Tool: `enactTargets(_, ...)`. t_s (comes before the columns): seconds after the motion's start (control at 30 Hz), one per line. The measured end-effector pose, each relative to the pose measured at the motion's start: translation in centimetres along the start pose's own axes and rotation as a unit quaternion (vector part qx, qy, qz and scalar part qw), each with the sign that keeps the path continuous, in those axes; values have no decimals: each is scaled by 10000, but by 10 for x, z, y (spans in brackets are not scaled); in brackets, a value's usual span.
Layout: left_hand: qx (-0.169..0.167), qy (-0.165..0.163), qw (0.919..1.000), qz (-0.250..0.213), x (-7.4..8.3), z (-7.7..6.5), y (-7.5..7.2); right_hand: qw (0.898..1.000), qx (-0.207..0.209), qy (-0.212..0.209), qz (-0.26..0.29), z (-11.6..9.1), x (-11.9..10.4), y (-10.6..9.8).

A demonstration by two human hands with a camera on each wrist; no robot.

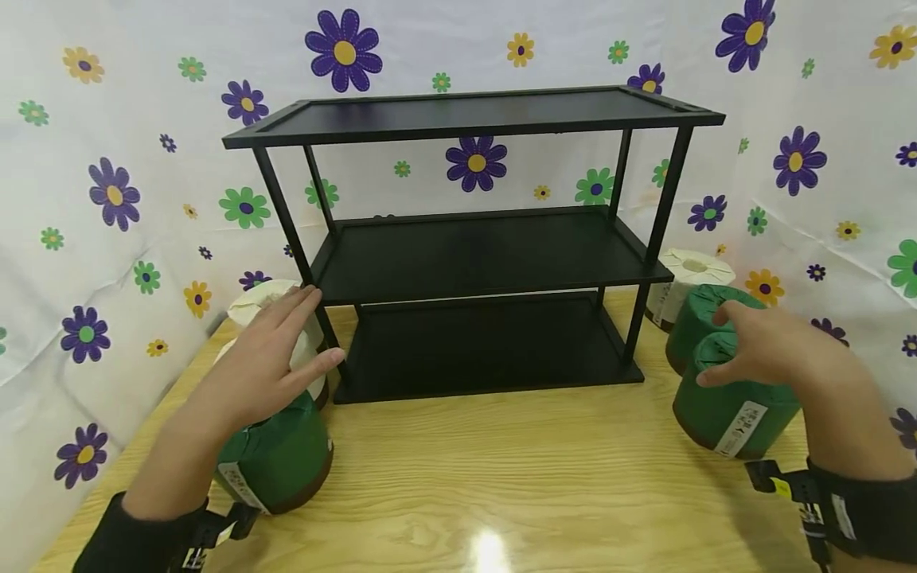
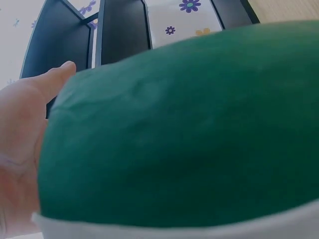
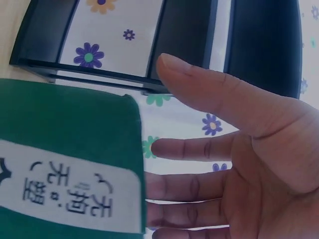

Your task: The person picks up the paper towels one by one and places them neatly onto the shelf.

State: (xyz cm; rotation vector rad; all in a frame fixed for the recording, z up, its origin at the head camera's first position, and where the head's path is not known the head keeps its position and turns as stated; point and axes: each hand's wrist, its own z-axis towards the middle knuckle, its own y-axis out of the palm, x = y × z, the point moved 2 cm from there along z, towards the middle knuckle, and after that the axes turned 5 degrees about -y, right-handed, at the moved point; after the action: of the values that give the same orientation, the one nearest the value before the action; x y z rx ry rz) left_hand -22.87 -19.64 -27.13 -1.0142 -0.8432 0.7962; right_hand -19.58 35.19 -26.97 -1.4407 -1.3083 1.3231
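My left hand (image 1: 261,370), its fingers straight and thumb held apart, hovers above a green-wrapped paper roll (image 1: 286,458) on the left; the left wrist view shows the roll's green side (image 2: 174,134) filling most of the picture. Over on the right, my right hand (image 1: 777,346) is spread loosely at the top of another green-wrapped roll (image 1: 738,410) with a white printed label. In the right wrist view the fingers (image 3: 194,186) reach toward that roll's edge; whether they touch it I cannot tell. Neither hand grips anything.
A black three-tier shelf (image 1: 487,255) stands mid-table. Behind the right hand are another green roll (image 1: 705,306) and a white-wrapped roll (image 1: 691,274). White-wrapped rolls (image 1: 258,298) sit partly hidden behind the left hand. Flower-printed cloth (image 1: 430,48) hangs around the wooden table (image 1: 501,461).
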Motion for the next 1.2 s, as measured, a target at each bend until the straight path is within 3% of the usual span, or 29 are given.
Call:
enactTargets(0.23, 55, 94, 9998, 147, -1, 0, 5, 9998, 1, -201, -93, 1, 4, 7)
enactTargets(0.5, -59, 93, 9997, 221, -2, 1, 5, 9997, -241, -94, -3, 8, 4, 17)
enactTargets(0.73, -124, 86, 9995, 291, -3, 1, 5, 9993, -176, -181, -261, 10, 0, 19)
enactTargets(1.0, -137, 80, 9993, 325, -4, -2, 4, 9994, -169, -211, -193, 6, -6, 12)
enactTargets(1.2, -194, 27, 9990, 397, -3, -2, 3, 9986, 130, -481, -197, 3, -18, 9)
